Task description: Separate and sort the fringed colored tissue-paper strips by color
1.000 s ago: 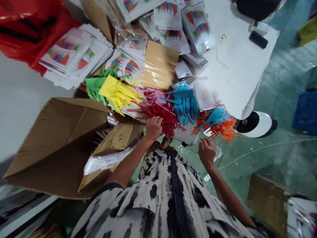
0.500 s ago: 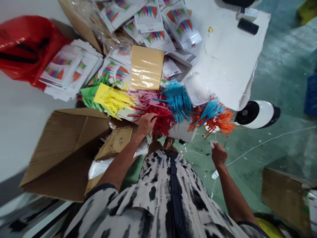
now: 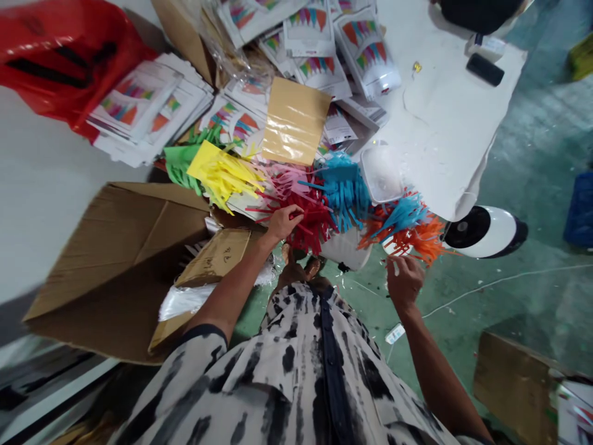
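My left hand [image 3: 283, 220] pinches strands of the red paper fringe [image 3: 312, 217] at the table's near edge. Beside it lie pink fringe [image 3: 290, 179], blue fringe [image 3: 345, 188], yellow fringe [image 3: 222, 176], green fringe [image 3: 180, 162] and orange fringe [image 3: 421, 238]. My right hand [image 3: 404, 281] is raised below the orange fringe with its fingers curled round a small whitish scrap. A tan card in clear wrap [image 3: 295, 120] lies on the pile behind the fringes.
Stacks of white printed packets [image 3: 139, 108] cover the table top. A clear plastic tub [image 3: 382, 174] sits by the blue fringe. An open cardboard box [image 3: 120, 266] stands at left, a red plastic bag [image 3: 50, 62] at far left, a white fan [image 3: 484, 230] on the green floor.
My left hand has gone from resting on the red fringe to pinching its strands. My right hand dropped, then rose again toward the orange fringe. The camera swayed.
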Demonstrator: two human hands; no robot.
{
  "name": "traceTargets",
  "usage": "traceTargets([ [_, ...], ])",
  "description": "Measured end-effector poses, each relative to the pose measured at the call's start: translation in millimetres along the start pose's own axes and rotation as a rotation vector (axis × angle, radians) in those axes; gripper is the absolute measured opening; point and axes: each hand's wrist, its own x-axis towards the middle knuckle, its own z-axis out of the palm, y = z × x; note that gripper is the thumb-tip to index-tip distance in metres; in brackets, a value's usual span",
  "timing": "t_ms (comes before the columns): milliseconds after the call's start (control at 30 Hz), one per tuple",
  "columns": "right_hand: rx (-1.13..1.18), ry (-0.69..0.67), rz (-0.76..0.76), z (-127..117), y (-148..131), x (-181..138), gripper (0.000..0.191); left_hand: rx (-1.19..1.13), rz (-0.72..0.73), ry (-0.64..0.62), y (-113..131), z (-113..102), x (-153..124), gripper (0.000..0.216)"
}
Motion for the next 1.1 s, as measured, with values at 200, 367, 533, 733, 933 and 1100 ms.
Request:
traceTargets([
  [200, 0.215, -0.207, -0.402, 24.5, -154.2, 95.5, 0.025, -0.076, 0.064, -0.011, 4.9, -5.0, -11.1, 0.019],
  [367, 0.253, -0.279, -0.56, 25.9, -205.8, 136.9, 0.015, -0.16, 0.246, 0.067, 21.3, -27.6, -13.9, 0.029],
  [533, 0.311, -0.237, -0.623, 25.1, -208.6, 165.4, 0.018, -0.088, 0.373, 0.244, 32.9, -43.7, -3.7, 0.027],
  [733, 0.387, -0.209, -0.484, 52.2, -208.0, 196.3, 0.019, -0.099, 0.129, 0.564, 17.9, -36.0, -19.8, 0.024],
  [933, 0.363, -0.293, -0.472, 67.2, -210.3, 202.4, 0.02, -0.192, 0.036, 0.494, 14.6, -24.5, -19.2, 0.021],
  [1100, 0.39, -0.262, -0.435, 72.0, -218.0, 187.3, 0.017, -0.368, -0.057, 0.49, 27.4, -19.3, 1.7, 0.025],
])
